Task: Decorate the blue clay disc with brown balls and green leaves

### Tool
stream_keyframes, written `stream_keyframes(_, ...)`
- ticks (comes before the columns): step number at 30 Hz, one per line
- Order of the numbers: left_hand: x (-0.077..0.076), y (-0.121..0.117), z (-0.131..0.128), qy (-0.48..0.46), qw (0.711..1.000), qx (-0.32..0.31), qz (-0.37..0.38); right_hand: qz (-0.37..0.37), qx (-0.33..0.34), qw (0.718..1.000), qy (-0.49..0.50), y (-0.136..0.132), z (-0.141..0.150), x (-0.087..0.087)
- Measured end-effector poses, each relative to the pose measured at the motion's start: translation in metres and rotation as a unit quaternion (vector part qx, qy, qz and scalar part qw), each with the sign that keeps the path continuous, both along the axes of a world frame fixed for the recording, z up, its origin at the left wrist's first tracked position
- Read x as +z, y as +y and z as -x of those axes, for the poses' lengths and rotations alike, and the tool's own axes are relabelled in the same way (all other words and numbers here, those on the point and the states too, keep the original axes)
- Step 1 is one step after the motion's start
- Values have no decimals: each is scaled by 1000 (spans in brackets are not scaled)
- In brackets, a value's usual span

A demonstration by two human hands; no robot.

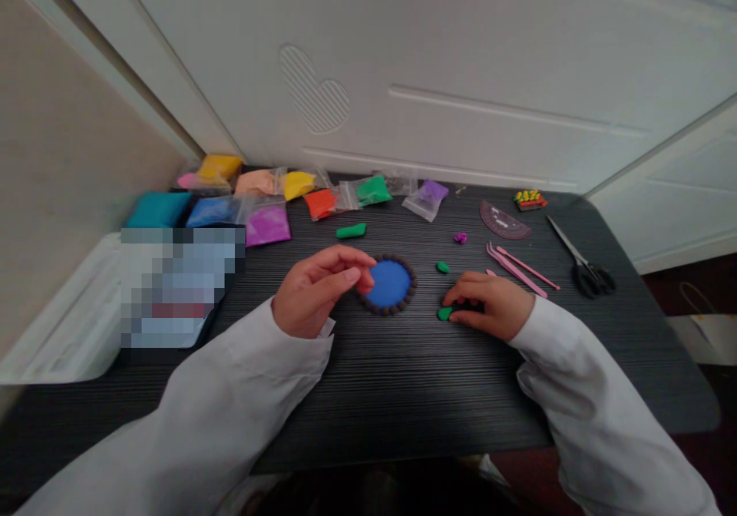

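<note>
A flat blue clay disc [390, 282] ringed with small dark brown clay balls lies at the middle of the table. My left hand [322, 289] hovers over the disc's left edge, fingers loosely curled, thumb apart from them, with nothing visible in it. To the right of the disc, my right hand [489, 303] has its thumb and fingertips at a small green clay piece [444, 313] low on the tabletop. A second small green clay piece [442, 267] lies just beyond it. Farther back on the left is a green clay roll [351, 231].
Bagged clay lines the back, including a purple packet [268, 226] and a green packet [374, 190]. Pink tweezers [515, 269], scissors [581, 259], a clear protractor [504, 220] and a purple clay bit [461, 238] lie right. A blurred-out device [184, 289] sits left.
</note>
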State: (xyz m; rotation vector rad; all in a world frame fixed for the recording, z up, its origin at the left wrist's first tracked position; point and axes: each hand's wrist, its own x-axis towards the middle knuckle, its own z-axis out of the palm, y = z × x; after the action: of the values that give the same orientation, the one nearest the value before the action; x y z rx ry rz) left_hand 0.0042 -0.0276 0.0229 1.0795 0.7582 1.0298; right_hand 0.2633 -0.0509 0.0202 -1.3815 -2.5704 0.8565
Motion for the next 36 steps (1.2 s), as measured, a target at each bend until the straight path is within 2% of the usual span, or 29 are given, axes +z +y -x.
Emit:
stream_keyframes(15, 1, 0, 0, -9, 1000, 2, 2, -8, -34, 997, 63, -2, 7, 1)
stream_keyframes(17, 1, 1, 0, -5, 1000, 21, 0, -7, -35, 996, 80, -2, 7, 1)
stream_keyframes(20, -3, 4, 1, 6, 997, 81, -12, -10, -39, 993, 109, -1, 8, 0)
stream_keyframes(23, -10, 8, 2, 38, 990, 131, -37, -8, -48, 988, 144, -1, 10, -1)
stream_keyframes(28, -15, 7, -1, 158, 975, 132, -78, 15, -88, 978, 187, -1, 14, -3)
stream_keyframes(31, -13, 5, -3, 215, 958, 160, -106, 35, -120, 971, 205, -1, 15, -5)
stream_keyframes(36, -15, 17, 4, 254, 946, 189, -67, 49, -142, 962, 228, 0, 15, -12)
